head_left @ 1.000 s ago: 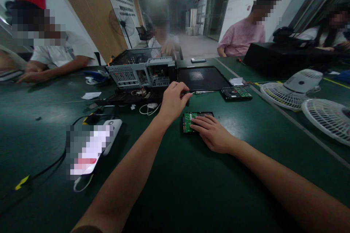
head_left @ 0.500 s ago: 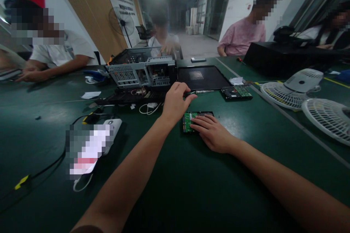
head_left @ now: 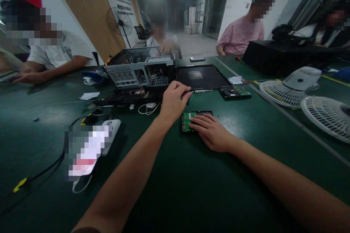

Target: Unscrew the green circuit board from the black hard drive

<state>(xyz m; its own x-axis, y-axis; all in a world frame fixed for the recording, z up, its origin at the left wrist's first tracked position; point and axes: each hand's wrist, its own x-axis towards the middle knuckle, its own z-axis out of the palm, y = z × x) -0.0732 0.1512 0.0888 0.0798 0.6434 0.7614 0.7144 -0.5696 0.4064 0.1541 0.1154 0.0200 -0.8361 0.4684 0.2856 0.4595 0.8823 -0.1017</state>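
Note:
My left hand (head_left: pixel 175 100) reaches out over the table, thumb and forefinger pinched together at the near end of a slender tool that looks like a screwdriver (head_left: pixel 202 91). The fingers partly hide that end. My right hand (head_left: pixel 210 131) lies flat, fingers outstretched, on a hard drive (head_left: pixel 186 121) with a green circuit board facing up. The hand covers much of the drive's right side. A second hard drive (head_left: pixel 235 92) rests farther off to the right.
Beyond my left hand stands an opened computer case (head_left: pixel 128 76), beside a black side panel (head_left: pixel 205 76). At left lie a phone (head_left: pixel 90 149) and cables. White fan parts (head_left: pixel 284 93) are at right. Several people sit around the green table (head_left: pixel 175 189).
My left thumb and forefinger have closed together at the screwdriver's end. My right hand stays on the hard drive. The whole view has shifted slightly.

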